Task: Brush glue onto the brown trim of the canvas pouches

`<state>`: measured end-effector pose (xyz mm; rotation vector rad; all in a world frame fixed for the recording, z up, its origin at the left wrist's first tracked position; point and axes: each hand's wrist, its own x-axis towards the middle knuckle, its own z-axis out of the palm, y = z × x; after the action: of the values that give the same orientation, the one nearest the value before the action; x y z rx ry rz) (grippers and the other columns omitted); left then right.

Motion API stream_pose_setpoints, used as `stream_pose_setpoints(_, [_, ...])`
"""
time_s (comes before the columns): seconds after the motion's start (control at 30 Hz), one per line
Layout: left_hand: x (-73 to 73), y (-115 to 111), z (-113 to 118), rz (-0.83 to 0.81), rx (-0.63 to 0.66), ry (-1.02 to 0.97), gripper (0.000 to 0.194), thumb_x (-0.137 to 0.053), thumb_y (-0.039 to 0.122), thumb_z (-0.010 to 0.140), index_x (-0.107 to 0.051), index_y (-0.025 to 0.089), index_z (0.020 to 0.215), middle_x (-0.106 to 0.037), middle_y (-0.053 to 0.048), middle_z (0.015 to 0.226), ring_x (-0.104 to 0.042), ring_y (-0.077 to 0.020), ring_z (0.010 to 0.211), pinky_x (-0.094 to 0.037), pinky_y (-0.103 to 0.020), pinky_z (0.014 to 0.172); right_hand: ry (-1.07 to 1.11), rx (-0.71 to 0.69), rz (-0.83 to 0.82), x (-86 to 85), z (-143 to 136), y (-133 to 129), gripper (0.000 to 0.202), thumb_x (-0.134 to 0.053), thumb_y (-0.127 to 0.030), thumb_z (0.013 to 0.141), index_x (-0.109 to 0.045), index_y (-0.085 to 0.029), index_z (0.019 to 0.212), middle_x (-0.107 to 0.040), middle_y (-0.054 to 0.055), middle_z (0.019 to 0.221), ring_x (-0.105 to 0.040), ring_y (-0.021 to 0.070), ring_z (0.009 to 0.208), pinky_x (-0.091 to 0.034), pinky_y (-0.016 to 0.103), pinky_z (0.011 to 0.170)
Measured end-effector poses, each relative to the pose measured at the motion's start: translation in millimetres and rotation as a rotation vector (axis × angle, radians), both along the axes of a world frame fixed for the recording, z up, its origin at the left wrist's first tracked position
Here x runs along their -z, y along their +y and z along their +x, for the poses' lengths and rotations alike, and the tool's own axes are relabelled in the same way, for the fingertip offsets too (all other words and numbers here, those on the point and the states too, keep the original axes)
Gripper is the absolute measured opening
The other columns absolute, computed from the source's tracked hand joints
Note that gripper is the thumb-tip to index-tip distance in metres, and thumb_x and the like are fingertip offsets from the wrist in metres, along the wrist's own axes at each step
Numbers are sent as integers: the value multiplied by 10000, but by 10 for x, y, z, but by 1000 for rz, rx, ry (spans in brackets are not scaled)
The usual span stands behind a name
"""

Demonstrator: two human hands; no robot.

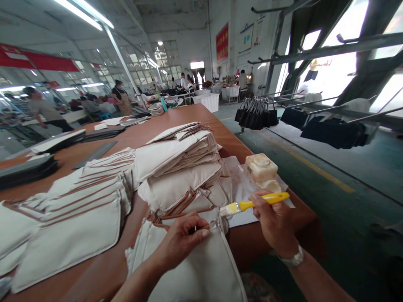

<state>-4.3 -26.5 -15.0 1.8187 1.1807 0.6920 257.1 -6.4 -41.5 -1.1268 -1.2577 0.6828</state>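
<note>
Cream fabric piece (201, 268), yellow brush (245, 205), brown-covered table (192, 115), fluorescent-lit workshop (176, 25)

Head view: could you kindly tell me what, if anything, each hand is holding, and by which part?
The right hand holds the brush by its yellow handle; the left hand appears to pinch the cream bag near its upper corner.

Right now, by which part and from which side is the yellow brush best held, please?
Probably by the yellow handle, coming from the right, as the right hand does. The brush lies nearly level: its bristles point left, toward the pale fabric piece, while the handle's rounded end sticks out to the right.
</note>
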Motion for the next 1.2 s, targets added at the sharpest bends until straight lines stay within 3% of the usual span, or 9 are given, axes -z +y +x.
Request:
stream_pose_setpoints(0.2, [-24, -229, 117, 637, 42, 215, 100, -615, 209, 963, -688, 180, 901, -640, -18, 812, -594, -108, 693, -413, -202, 632, 204, -154, -16, -209, 158, -86, 247, -622, -402, 1007, -629, -179, 901, -502, -18, 661, -471, 144, 557, -372, 250, 508])
stream_pose_setpoints(0.33, [-26, -316, 153, 892, 61, 375, 94, -604, 211, 976, -656, 193, 900, -621, 4, 748, -550, -114, 615, -378, -234, 585, 47, -275, 76, -443, 96, -227, 209, -561, -327, 1041, -626, -189, 899, -515, -16, 695, -479, 138, 584, -387, 247, 537])
stream_pose_setpoints(0.5, [-3, -341, 153, 951, 34, 458, 188, -535, 234, 1015, -633, 198, 859, -579, 10, 699, -504, -121, 566, -326, -264, 539, -317, -495, 246, -657, 166, -374, 157, -508, -186, 1031, -581, -209, 894, -536, -18, 744, -528, 137, 631, -415, 262, 601])
stream_pose_setpoints(0.67, [18, -348, 170, 970, 28, 484, 242, -493, 241, 1032, -612, 188, 827, -559, 4, 689, -476, -123, 557, -305, -272, 531, -440, -293, 438, -696, 217, -492, 144, -522, -86, 990, -584, -216, 991, -631, 21, 874, -616, 172, 781, -454, 299, 724])
stream_pose_setpoints(0.8, [1, -374, 178, 954, 20, 489, 255, -492, 245, 1036, -599, 187, 811, -553, 0, 694, -478, -122, 563, -303, -277, 532, -569, -349, 534, -632, 155, -558, 164, -497, -45, 958, -577, -179, 1006, -641, 25, 852, -622, 168, 788, -449, 307, 788])
stream_pose_setpoints(0.9, [-2, -400, 181, 983, 24, 500, 243, -500, 228, 1030, -593, 188, 809, -533, 7, 676, -448, -132, 557, -281, -300, 533, -605, -348, 510, -623, 187, -570, 154, -512, -47, 956, -584, -179, 988, -624, 14, 837, -603, 156, 758, -433, 302, 765])
stream_pose_setpoints(1.03, [4, -436, 174, 1061, 119, 544, 233, -513, 161, 1005, -570, 178, 779, -512, 6, 660, -409, -150, 573, -246, -336, 554, -442, -288, 444, -680, 188, -547, 161, -518, -74, 983, -594, -213, 1016, -617, 2, 852, -603, 160, 762, -435, 295, 728])
stream_pose_setpoints(1.2, [-24, -475, 140, 1146, 215, 568, 195, -452, 124, 998, -622, 128, 902, -530, -12, 671, -408, -159, 587, -229, -346, 566, -346, -604, 167, -699, 116, -472, 180, -503, -179, 1031, -557, -207, 862, -537, -18, 731, -527, 139, 621, -406, 270, 597])
